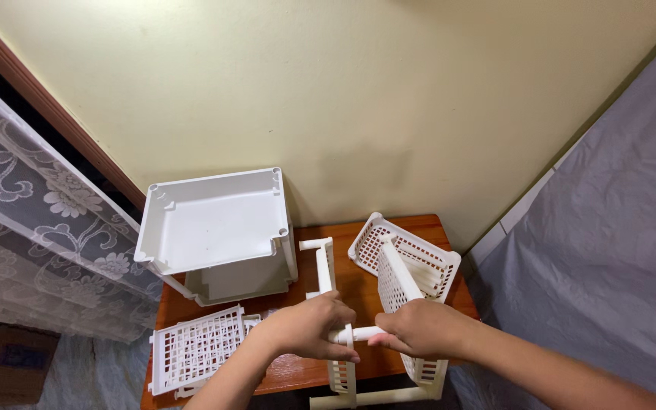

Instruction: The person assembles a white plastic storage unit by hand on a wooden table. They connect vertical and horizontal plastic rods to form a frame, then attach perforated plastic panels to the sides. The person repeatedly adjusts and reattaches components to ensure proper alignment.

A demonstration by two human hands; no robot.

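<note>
My left hand (305, 328) grips a white plastic side frame (326, 269) that stands upright on the small wooden table (358, 282). My right hand (419, 328) is closed around a short white rod (358, 334) that runs between the two hands and meets the frame. Just behind my right hand stands a white slotted basket (411, 266), tilted on its side, with a white tube lying across it.
A white shelf unit of stacked solid trays (214, 228) stands at the table's back left against the cream wall. A flat white slotted panel (195, 349) lies at the front left. A lace curtain hangs at left; grey fabric covers the right.
</note>
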